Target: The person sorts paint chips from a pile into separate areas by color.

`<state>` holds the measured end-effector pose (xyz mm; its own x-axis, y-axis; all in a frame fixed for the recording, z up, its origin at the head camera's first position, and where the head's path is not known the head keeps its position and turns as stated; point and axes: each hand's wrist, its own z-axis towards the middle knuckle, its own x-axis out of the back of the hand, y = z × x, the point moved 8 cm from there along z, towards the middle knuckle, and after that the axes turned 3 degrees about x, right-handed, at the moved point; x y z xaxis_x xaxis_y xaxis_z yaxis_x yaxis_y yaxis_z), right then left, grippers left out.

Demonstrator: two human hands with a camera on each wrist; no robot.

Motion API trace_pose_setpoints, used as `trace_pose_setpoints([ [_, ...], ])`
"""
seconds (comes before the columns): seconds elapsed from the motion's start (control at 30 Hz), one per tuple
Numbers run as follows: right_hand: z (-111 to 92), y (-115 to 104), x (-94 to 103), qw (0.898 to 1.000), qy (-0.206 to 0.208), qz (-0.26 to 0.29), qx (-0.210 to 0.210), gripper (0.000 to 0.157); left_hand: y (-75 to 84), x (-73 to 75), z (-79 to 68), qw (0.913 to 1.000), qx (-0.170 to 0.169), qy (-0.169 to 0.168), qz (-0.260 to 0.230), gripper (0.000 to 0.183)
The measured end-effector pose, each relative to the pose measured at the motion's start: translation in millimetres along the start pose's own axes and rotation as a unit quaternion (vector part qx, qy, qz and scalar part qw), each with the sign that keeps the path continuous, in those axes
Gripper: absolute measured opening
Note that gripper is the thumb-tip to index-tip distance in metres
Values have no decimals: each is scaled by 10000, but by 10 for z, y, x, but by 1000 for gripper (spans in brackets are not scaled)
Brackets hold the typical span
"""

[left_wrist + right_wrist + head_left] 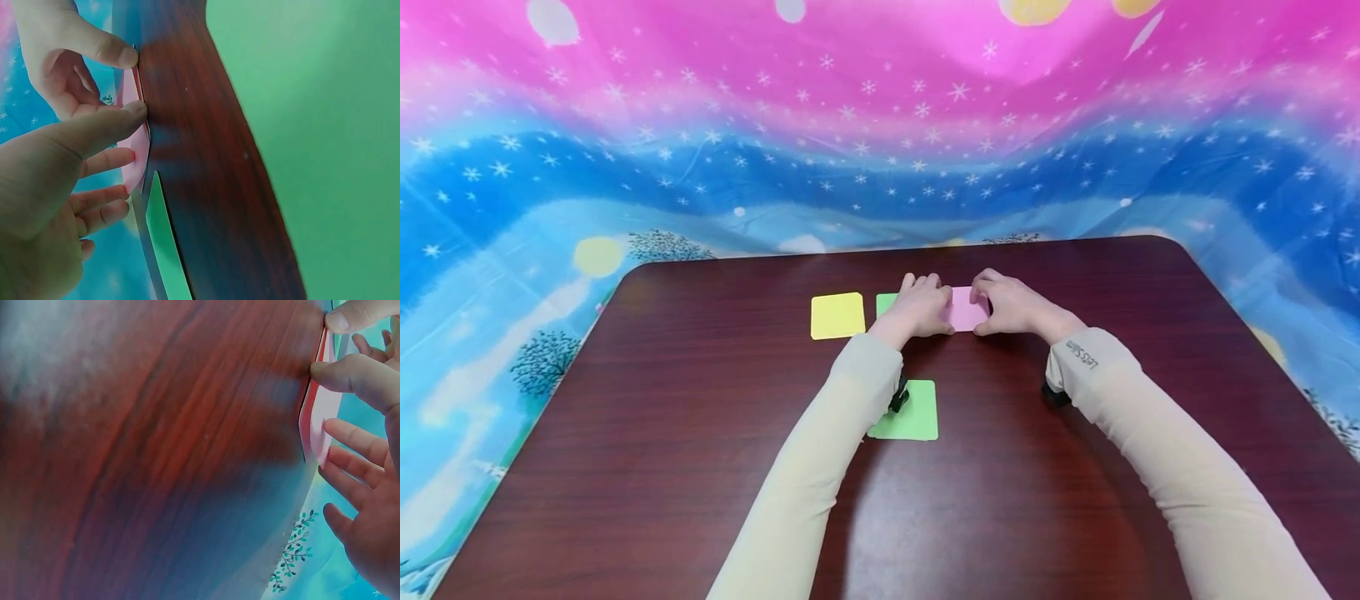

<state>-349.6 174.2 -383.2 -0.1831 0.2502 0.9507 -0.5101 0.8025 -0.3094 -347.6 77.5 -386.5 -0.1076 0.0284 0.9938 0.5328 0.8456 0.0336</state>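
Note:
A pink square of paper (967, 310) lies toward the back of the table, with a red layer showing under it at the edge in the right wrist view. My left hand (919, 310) grips its left side, thumb on the near edge and fingers on the far one. At the right side, my right hand (1017, 305) holds it the same way. Just left of it is a green square (885, 302), mostly hidden behind my left hand. A second green square (920, 412) lies nearer, partly under my left wrist.
A yellow square (838, 316) lies left of the green one in the back row. The dark brown wooden table (700, 467) has rounded back corners. Behind it hangs a pink and blue patterned cloth (865, 150), which also runs along both sides.

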Motion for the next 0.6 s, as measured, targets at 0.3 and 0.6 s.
trace_pose_setpoints([
  [0.3,-23,12,-24,9991,-306,269,-139,44,-6,-26,0,9989,15,-214,-424,41],
  [0.6,-44,-13,-42,9994,-328,-11,-111,43,-19,-85,-29,9976,-102,-472,-496,48],
])
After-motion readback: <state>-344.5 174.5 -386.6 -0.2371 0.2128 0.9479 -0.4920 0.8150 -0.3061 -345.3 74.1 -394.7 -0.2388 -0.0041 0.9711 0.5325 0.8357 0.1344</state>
